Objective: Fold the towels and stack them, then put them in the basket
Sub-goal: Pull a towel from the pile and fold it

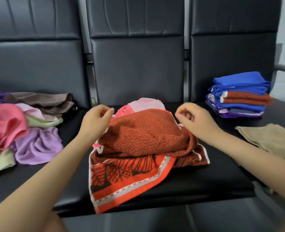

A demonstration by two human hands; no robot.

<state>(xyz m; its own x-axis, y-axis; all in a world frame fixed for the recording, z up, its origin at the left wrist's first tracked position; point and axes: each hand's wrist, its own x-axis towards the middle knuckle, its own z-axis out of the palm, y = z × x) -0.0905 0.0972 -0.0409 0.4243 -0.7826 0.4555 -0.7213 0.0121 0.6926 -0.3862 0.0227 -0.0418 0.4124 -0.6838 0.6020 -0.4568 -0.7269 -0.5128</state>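
While both arms reach over the middle seat [205, 181]:
Orange towel [138, 143]: crumpled at seat centre, one corner draped over the front edge.
Left hand [95, 120]: pinching the towel's far left edge.
Right hand [194, 119]: pinching its far right edge.
Folded stack [238, 96]: right seat, back.
Unfolded pile [24, 126]: left seat.

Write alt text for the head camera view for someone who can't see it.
Two bare hands, left hand and right hand, reach over a crumpled orange patterned towel on the middle black seat, fingers curled at its far corners. An unfolded pile of towels lies on the left; a folded stack and a beige folded towel on the right.
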